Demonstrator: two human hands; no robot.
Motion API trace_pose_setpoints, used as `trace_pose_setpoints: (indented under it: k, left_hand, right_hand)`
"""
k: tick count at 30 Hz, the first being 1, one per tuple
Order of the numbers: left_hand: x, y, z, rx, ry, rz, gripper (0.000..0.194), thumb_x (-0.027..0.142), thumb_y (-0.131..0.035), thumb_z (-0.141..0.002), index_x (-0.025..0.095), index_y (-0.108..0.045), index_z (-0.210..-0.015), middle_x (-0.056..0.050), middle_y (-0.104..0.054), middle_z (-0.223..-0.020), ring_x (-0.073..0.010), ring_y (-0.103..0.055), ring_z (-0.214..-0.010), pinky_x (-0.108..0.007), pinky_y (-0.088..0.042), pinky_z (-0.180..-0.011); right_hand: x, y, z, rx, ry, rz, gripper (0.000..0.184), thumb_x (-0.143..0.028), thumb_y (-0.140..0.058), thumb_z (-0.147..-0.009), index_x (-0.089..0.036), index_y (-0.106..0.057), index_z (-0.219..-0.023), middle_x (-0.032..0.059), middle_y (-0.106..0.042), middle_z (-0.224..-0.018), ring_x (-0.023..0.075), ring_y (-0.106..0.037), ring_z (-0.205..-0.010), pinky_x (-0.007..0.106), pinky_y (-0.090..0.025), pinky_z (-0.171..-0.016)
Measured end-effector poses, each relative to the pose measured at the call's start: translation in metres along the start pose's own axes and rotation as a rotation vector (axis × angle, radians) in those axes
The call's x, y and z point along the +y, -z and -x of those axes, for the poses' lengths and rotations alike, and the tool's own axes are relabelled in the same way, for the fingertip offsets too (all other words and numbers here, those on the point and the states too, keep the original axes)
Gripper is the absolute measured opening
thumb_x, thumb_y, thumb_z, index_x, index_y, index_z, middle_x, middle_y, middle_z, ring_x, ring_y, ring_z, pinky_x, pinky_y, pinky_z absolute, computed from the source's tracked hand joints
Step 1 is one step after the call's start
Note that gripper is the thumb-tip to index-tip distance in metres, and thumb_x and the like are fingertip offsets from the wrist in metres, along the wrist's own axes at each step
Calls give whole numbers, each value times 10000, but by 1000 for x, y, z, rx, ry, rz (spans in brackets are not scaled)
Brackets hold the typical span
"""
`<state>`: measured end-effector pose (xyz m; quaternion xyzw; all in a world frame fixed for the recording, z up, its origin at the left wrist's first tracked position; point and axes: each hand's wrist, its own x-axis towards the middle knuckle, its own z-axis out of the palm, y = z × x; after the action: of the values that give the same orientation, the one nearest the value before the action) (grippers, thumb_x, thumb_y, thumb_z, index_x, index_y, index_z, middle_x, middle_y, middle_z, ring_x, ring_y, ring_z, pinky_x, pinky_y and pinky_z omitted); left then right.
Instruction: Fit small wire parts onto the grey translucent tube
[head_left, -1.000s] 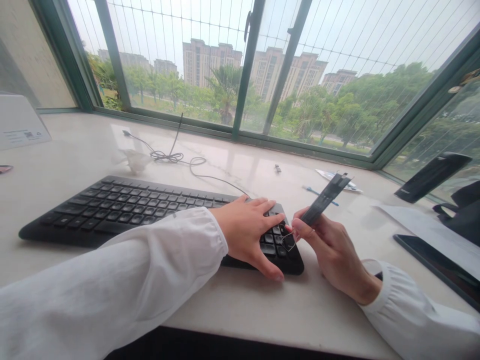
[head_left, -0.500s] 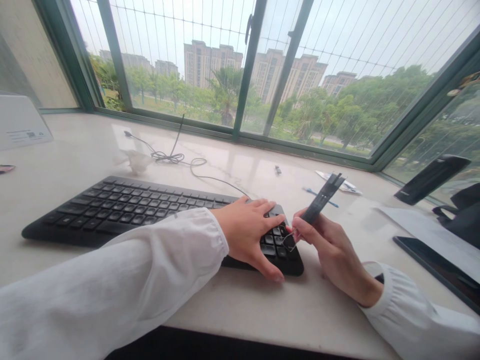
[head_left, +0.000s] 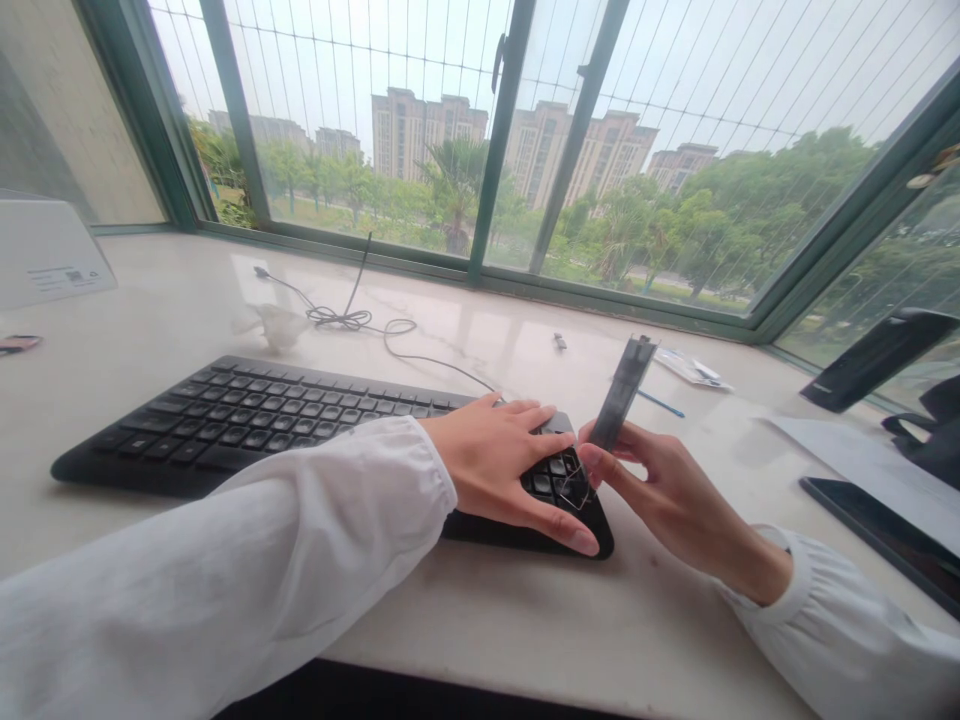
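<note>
A black keyboard (head_left: pixel 247 420) lies across the pale stone sill in front of me. My left hand (head_left: pixel 502 465) rests flat on its right end, fingers stretched over the number keys and thumb along the front edge. My right hand (head_left: pixel 660 490) pinches a slim dark keycap puller (head_left: pixel 621 395) whose handle points up and slightly right. Its wire loops (head_left: pixel 576 490) reach down to the keys at the keyboard's right corner, close to my left fingertips.
The keyboard's cable (head_left: pixel 352 318) coils toward the window behind it. A white card (head_left: pixel 45 255) stands far left. A blue pen (head_left: pixel 660 402) and a packet (head_left: pixel 694 368) lie behind my right hand. A dark tablet (head_left: pixel 885 540), a paper sheet and a black stand (head_left: pixel 877 355) sit at right.
The puller's handle has swung more upright and moved left toward the keys. My left thumb has slid right along the keyboard's front edge. The view shifted slightly.
</note>
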<state>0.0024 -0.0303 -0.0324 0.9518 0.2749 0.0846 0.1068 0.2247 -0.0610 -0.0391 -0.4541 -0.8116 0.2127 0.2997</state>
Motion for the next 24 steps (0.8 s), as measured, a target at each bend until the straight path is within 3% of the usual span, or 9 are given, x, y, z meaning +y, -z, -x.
trace_pose_setpoints:
  k: [3,5,8,12,18,24]
  left_hand:
    - [2,5,-2,49,26,38,735,790,-334,-849,280,-564,-1326,-101,-479,-1451,-320,-444,-1322,-478,-296,-1094]
    - [6,6,-4,120,19,47,636,737,-396,-872,257,-651,-1202,-73,-615,-1286,-279,-547,-1193,-409,-364,-1035]
    - [13,5,-7,223,35,68,487,635,-501,-889,213,-706,-1022,-57,-707,-1023,-232,-621,-996,-346,-434,-882]
    - [20,3,-9,310,140,205,413,577,-544,-889,190,-683,-846,-33,-717,-844,-197,-647,-808,-299,-438,-703]
    - [27,0,-10,378,215,316,231,426,-624,-850,206,-580,-902,33,-680,-715,-140,-629,-628,-243,-422,-580]
    - [33,-1,-12,384,233,319,168,362,-583,-878,225,-512,-946,46,-693,-731,-131,-640,-619,-227,-431,-580]
  right_hand:
    - [7,11,-8,-176,-16,-107,288,-457,-573,-916,-180,-641,-956,47,-690,-866,183,-647,-789,275,-535,-707]
    - [10,19,-11,-272,31,-142,305,-455,-605,-896,-183,-644,-1027,75,-697,-986,213,-654,-902,312,-550,-798]
    - [9,26,-11,-340,97,-118,296,-431,-594,-905,-204,-646,-1089,74,-699,-1007,230,-653,-962,340,-555,-841]
    - [1,24,-5,-333,126,-71,262,-343,-504,-960,-225,-595,-1176,53,-694,-978,202,-649,-908,330,-552,-826]
    - [-6,15,-1,-244,189,-2,236,-183,-428,-974,-226,-522,-1187,49,-672,-1053,170,-625,-872,294,-518,-792]
    - [0,6,-2,-109,333,24,210,-116,-400,-964,-209,-490,-1130,54,-658,-1011,167,-620,-851,289,-490,-761]
